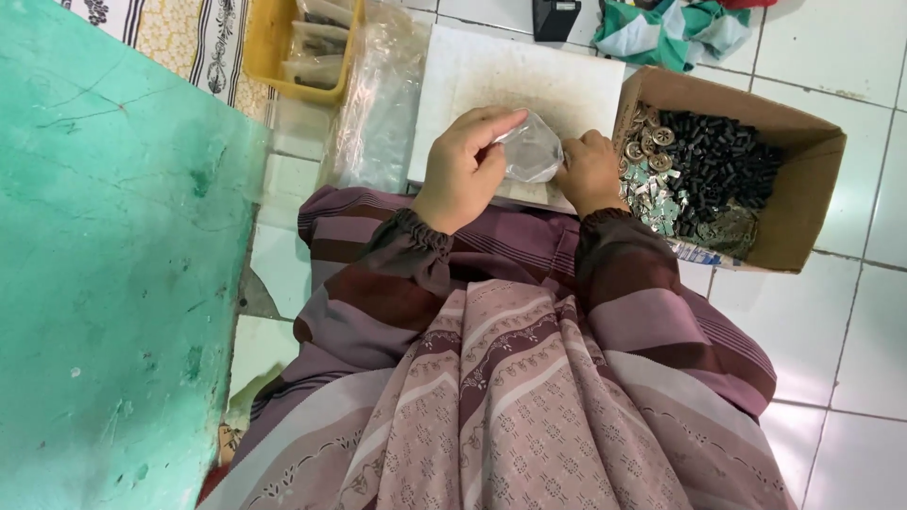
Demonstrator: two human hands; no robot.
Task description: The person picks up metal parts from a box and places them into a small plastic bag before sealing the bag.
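Pinching a small clear plastic bag point(531, 149) between both hands over the near edge of the white board point(491, 71) on the floor: the left hand point(463, 170) has a narrow grip on its top, thumb and forefinger closed on the film, and the right hand point(590, 172) clamps the other side. Good form, I'd say, means keeping the mouth pulled taut and level. The cardboard box point(803, 203) of black and silvery small parts point(704, 175) sits just beside the right hand, along the board's right edge.
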